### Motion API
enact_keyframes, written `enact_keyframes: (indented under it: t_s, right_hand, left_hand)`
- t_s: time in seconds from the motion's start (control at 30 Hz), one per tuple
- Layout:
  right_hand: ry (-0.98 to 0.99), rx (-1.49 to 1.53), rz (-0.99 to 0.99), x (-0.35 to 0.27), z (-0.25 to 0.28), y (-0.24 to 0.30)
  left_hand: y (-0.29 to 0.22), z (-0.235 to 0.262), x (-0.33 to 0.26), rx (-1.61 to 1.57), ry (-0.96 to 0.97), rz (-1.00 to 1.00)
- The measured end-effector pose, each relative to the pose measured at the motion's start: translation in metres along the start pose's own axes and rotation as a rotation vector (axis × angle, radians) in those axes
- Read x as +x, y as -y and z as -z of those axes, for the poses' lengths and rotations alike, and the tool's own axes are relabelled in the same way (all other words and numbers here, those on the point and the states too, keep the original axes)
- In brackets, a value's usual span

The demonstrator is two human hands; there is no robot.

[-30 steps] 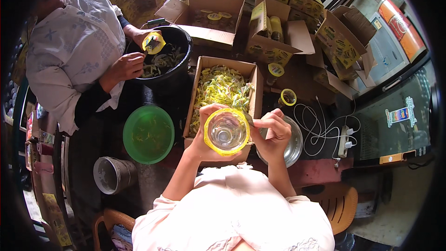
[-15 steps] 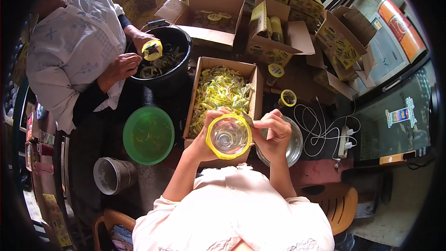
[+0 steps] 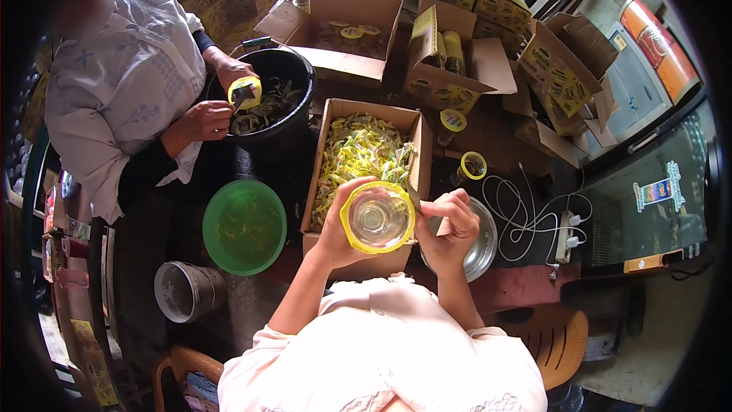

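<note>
My left hand (image 3: 337, 235) is closed round a clear plastic cup (image 3: 374, 217) with a yellow film rim, its round face turned up toward me. A small dark flat blade (image 3: 414, 198) is pinched in my right hand (image 3: 451, 230), against or very near the cup's right edge. Just beyond the cup, an open cardboard box (image 3: 424, 159) holds a heap of yellow and whitish film scraps (image 3: 364, 154). Partly behind my right hand lies a clear round bowl (image 3: 482, 243). Cup and hand hide the box's near end.
At the left, a person's hands (image 3: 207, 120) hold another yellow-rimmed cup (image 3: 245, 91) over a black bucket (image 3: 305, 107). A green basin (image 3: 244, 259) and grey pail (image 3: 179, 294) stand nearer. Yellow-topped cups (image 3: 453, 120), white cables (image 3: 526, 206) and open cartons (image 3: 343, 61) lie beyond.
My hands hold nearly the same place; the cup has tilted slightly and the blade sits a little lower on its right edge. The other person's cup has moved slightly left and down.
</note>
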State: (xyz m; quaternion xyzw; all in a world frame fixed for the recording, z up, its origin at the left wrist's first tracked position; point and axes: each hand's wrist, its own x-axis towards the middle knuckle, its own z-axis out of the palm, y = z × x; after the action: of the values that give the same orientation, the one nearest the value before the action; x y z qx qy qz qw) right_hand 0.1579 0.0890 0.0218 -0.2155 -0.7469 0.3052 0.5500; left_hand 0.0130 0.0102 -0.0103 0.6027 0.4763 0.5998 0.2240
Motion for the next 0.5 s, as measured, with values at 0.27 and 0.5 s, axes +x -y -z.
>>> enact_keyframes:
  t_s: [0.27,0.5]
  right_hand:
    - [-0.114,-0.128,0.085,-0.003,-0.010,0.010]
    - [-0.098,-0.154,0.100,0.000,-0.008,0.010]
  left_hand:
    - [0.014,-0.018,-0.009,-0.272,-0.149,-0.039]
    - [0.013,-0.014,-0.011,0.022,-0.072,-0.046]
